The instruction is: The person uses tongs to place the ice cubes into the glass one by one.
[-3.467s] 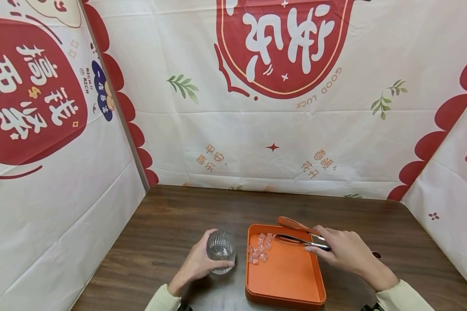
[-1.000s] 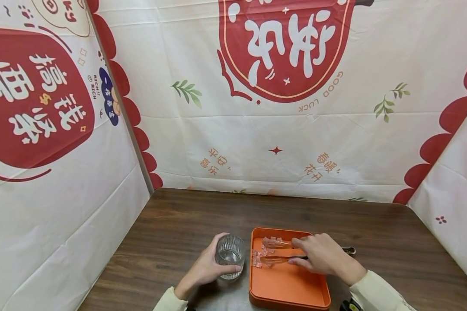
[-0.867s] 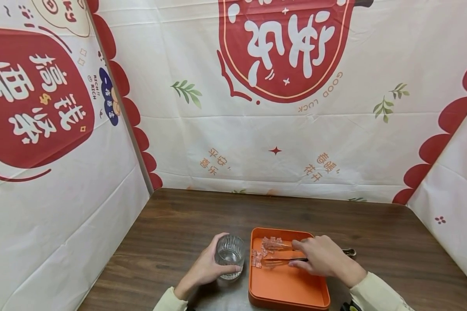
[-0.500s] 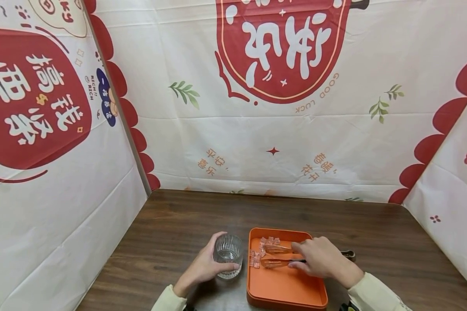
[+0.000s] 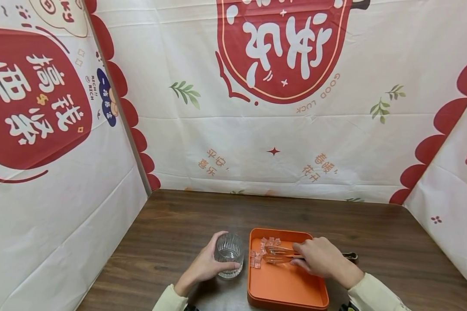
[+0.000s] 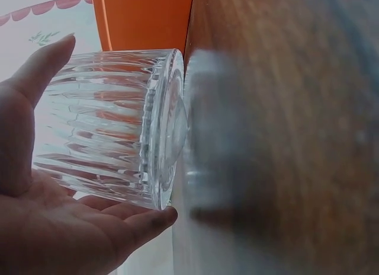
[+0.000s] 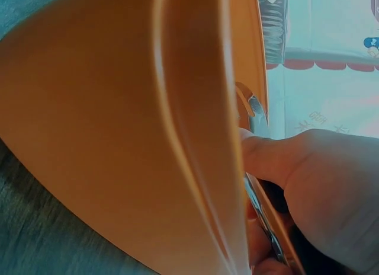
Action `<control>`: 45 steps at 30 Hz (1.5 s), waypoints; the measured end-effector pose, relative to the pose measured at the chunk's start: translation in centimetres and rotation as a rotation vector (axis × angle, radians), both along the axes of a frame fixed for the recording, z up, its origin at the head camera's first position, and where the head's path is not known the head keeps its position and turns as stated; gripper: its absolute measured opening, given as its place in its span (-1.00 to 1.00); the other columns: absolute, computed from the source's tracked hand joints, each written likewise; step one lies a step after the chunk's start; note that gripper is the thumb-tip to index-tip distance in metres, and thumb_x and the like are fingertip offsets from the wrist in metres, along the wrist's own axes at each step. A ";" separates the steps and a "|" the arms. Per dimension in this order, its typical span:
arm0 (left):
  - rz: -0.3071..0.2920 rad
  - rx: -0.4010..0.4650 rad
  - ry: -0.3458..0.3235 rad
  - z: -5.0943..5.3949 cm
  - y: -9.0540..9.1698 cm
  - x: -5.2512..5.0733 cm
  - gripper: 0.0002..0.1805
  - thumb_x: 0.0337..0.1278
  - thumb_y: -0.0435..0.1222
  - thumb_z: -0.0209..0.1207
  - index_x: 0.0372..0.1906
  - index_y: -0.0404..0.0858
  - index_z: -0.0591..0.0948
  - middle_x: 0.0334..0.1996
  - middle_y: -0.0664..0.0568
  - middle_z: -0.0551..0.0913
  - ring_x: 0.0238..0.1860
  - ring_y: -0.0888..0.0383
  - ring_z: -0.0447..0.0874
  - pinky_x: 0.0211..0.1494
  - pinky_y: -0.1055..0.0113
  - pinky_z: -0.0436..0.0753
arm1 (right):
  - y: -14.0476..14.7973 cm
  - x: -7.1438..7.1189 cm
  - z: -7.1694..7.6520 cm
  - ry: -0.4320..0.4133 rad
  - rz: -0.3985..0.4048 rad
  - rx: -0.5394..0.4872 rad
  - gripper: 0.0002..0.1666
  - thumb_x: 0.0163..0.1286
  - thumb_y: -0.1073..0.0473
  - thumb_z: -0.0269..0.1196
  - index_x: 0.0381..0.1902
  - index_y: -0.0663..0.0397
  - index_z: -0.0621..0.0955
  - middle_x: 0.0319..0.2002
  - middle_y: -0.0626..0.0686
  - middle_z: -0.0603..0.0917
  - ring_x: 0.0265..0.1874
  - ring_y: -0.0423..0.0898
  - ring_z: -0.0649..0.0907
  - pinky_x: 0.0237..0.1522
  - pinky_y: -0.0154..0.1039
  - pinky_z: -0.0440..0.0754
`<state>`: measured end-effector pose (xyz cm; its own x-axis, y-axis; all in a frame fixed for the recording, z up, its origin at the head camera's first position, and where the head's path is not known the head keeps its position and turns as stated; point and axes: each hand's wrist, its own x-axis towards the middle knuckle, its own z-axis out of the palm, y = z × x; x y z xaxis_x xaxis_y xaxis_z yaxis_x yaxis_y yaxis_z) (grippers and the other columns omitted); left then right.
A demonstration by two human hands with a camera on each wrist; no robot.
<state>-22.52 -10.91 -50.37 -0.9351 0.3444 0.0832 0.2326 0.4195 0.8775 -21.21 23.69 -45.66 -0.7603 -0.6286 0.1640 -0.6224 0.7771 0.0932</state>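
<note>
My left hand grips a clear ribbed glass, thumb and fingers on its sides, just left of the orange tray. In the left wrist view the base of the glass is at or barely above the tabletop; I cannot tell if it touches. My right hand pinches metal tongs with orange tips, which reach low into the tray. Several small clear cubes lie at the tray's left side, close to the tips. Whether a cube is between the tips is unclear.
The dark wooden table runs back to a white printed cloth, with cloth walls at left and right too. In the right wrist view, the tray's orange outer wall covers much of the picture.
Since the oldest frame, my right hand has lowered the tongs from above the tray down among the cubes. Over the last second the tips have drawn closer together. The left hand still holds the glass.
</note>
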 end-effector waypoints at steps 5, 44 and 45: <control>0.002 -0.007 0.003 0.0 -0.1 0.2 0.03 -0.25 0.05 0.55 0.39 0.04 0.26 0.12 -0.16 0.55 -0.01 -0.02 0.59 0.04 0.00 0.54 | -0.1 0.1 0.0 0.017 0.012 0.004 -0.63 0.26 -0.15 0.35 -0.55 -0.18 0.45 -0.70 -0.25 0.37 -0.75 -0.29 0.34 -0.68 -0.27 0.29; 0.001 -0.002 0.008 -0.1 0.4 0.1 0.05 -0.25 0.04 0.56 0.41 -0.05 0.25 0.09 -0.13 0.57 -0.03 0.02 0.59 0.05 0.03 0.54 | 1.2 0.0 2.8 0.134 -0.002 -0.106 -0.63 0.30 -0.15 0.33 -0.52 -0.20 0.44 -0.75 -0.28 0.23 -0.80 -0.30 0.28 -0.68 -0.31 0.22; 0.001 -0.003 0.007 -0.1 0.4 0.1 0.05 -0.25 0.04 0.56 0.41 -0.04 0.25 0.10 -0.13 0.57 -0.03 0.02 0.60 0.04 0.03 0.54 | 1.2 0.0 2.8 0.133 -0.002 -0.107 -0.64 0.31 -0.15 0.33 -0.52 -0.20 0.43 -0.75 -0.28 0.23 -0.80 -0.30 0.28 -0.68 -0.31 0.22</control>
<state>-22.41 -10.54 -50.50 -0.9349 0.3435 0.0892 0.2386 0.4222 0.8745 -21.23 24.92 -42.82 -0.7289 -0.6003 0.3291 -0.6083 0.7885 0.0909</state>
